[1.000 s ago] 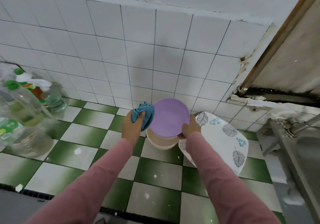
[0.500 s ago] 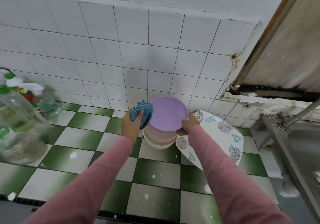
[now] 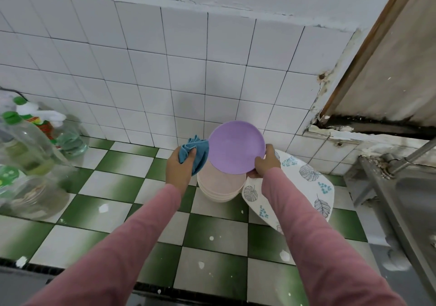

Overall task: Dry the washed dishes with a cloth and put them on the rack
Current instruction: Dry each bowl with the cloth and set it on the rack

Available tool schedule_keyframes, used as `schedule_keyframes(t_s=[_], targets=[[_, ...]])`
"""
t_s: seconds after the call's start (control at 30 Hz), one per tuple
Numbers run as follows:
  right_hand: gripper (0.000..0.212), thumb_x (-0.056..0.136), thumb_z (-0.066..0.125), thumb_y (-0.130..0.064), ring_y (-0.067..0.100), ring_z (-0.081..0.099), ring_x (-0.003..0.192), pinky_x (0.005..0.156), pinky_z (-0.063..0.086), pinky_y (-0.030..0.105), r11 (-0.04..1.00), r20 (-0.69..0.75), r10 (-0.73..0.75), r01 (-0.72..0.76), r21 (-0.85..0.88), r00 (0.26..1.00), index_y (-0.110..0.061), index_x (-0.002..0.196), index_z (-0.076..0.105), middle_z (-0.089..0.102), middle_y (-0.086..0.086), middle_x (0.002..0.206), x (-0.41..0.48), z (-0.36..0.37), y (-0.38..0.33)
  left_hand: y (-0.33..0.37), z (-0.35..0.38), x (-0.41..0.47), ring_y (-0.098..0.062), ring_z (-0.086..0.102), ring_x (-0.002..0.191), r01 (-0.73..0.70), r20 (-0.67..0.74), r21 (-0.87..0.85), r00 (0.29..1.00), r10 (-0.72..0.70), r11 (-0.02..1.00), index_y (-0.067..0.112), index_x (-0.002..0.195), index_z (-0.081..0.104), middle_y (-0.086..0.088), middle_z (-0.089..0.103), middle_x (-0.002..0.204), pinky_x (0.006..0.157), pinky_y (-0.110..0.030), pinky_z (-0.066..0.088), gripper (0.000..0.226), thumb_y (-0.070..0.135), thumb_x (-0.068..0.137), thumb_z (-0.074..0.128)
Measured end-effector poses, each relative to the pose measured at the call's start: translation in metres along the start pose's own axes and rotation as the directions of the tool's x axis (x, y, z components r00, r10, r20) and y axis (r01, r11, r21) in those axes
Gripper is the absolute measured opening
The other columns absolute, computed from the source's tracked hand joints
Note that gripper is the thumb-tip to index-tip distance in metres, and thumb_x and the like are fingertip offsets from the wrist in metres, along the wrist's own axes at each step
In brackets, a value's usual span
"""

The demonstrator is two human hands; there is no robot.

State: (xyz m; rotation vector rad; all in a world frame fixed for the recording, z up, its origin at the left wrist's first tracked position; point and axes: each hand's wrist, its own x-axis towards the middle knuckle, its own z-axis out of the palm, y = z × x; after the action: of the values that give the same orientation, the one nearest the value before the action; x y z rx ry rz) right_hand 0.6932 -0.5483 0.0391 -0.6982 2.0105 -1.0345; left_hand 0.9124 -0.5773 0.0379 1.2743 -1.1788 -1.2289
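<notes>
Just above stacked bowls, purple plate, rim in right grip, blue cloth in left grip alongside.

Clear bottles stand left, steel sink right — green-checked counter between.

Plate: over the stack of bowls.
Cloth: plate's 9 o'clock, in left hand.
Right hand: plate's 4 o'clock, on rim.
Platter: stack's 3 o'clock, just beside.
Bottles: far 9 o'clock on counter.
Sink: far 3 o'clock.

Bottle labels blurred, nothing legible.
</notes>
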Motion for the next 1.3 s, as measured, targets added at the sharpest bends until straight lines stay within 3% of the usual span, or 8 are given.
schedule_keyframes(t_s=[0.1,0.2,0.33,0.4,0.6,0.9,1.03,1.3], targets=[[0.045,0.09,0.03,-0.002,0.027,0.058,0.055,0.037,0.049,0.024,1.0,-0.034,-0.019,0.018,-0.026,0.999,-0.026,0.128,0.035,0.059,0.019,0.114,-0.001,-0.004,0.003,-0.003,0.002,-0.002,-0.001,0.056,0.09,0.01,0.008,0.003,1.0,-0.01,1.0,0.025,0.106,0.057,0.014,0.06,0.097,0.08,-0.026,0.051,0.01,0.029,0.097,0.059],[0.054,0.092,0.035,-0.003,0.028,0.055,0.062,0.057,0.061,0.04,0.996,-0.061,-0.046,0.041,-0.075,0.997,-0.03,0.138,0.03,0.056,0.015,0.104,0.0,-0.006,0.009,-0.005,0.003,-0.005,-0.002,0.056,0.09,0.012,0.022,0.007,1.0,-0.012,1.0,0.024,0.107,0.057,0.013,0.059,0.097,0.081,-0.028,0.051,0.011,0.029,0.097,0.059],[0.059,0.091,0.032,-0.001,0.036,0.061,0.073,0.074,0.058,0.051,0.989,-0.075,-0.075,0.065,-0.133,0.994,-0.031,0.142,0.027,0.048,0.008,0.081,-0.006,-0.004,0.015,-0.008,0.005,-0.009,-0.002,0.055,0.089,0.014,0.023,0.032,1.0,-0.015,0.999,0.024,0.107,0.056,0.013,0.059,0.096,0.077,-0.025,0.05,0.013,0.031,0.097,0.06],[0.062,0.09,0.032,0.0,0.042,0.065,0.083,0.076,0.057,0.051,0.985,-0.085,-0.085,0.071,-0.155,0.993,-0.032,0.142,0.025,0.052,0.01,0.083,-0.011,-0.001,0.02,-0.009,0.006,-0.01,-0.003,0.055,0.089,0.023,0.029,0.028,0.999,-0.024,0.999,0.024,0.108,0.056,0.012,0.059,0.096,0.076,-0.025,0.05,0.014,0.031,0.097,0.06],[0.066,0.09,0.03,0.004,0.03,0.054,0.075,0.064,0.041,0.032,0.98,-0.111,-0.102,0.081,-0.179,0.989,-0.03,0.146,0.021,0.056,0.016,0.094,-0.021,0.006,0.034,-0.01,0.008,-0.019,-0.003,0.055,0.088,0.043,0.035,0.015,0.998,-0.043,0.999,0.024,0.107,0.056,0.012,0.059,0.096,0.077,-0.027,0.051,0.014,0.032,0.097,0.06],[0.062,0.088,0.038,0.003,0.039,0.057,0.097,0.081,0.05,0.044,0.995,-0.205,-0.102,0.102,-0.009,0.974,-0.017,0.143,0.017,0.057,0.021,0.115,-0.032,0.014,0.028,-0.01,0.004,-0.023,-0.001,0.055,0.087,0.028,0.033,0.028,0.999,-0.029,0.999,0.022,0.109,0.056,0.012,0.058,0.095,0.069,-0.018,0.048,0.015,0.031,0.097,0.058],[0.071,0.088,0.038,0.002,0.038,0.057,0.103,0.086,0.049,0.041,0.989,-0.232,-0.117,0.136,0.066,0.966,-0.023,0.15,0.014,0.055,0.017,0.119,-0.035,0.014,0.022,-0.012,0.001,-0.025,-0.006,0.056,0.088,0.043,0.029,0.032,0.999,-0.044,0.999,0.021,0.11,0.055,0.01,0.058,0.097,0.071,-0.021,0.049,0.016,0.031,0.098,0.057],[0.074,0.083,0.038,0.007,0.033,0.057,0.096,0.084,0.054,0.045,0.944,-0.26,-0.22,0.272,0.185,0.94,-0.034,0.143,0.03,0.056,0.011,0.11,-0.045,0.014,0.014,-0.014,0.004,-0.03,-0.007,0.057,0.088,0.064,0.004,0.021,0.998,-0.064,0.998,0.024,0.105,0.057,0.009,0.06,0.097,0.081,-0.032,0.054,0.013,0.033,0.097,0.059]])
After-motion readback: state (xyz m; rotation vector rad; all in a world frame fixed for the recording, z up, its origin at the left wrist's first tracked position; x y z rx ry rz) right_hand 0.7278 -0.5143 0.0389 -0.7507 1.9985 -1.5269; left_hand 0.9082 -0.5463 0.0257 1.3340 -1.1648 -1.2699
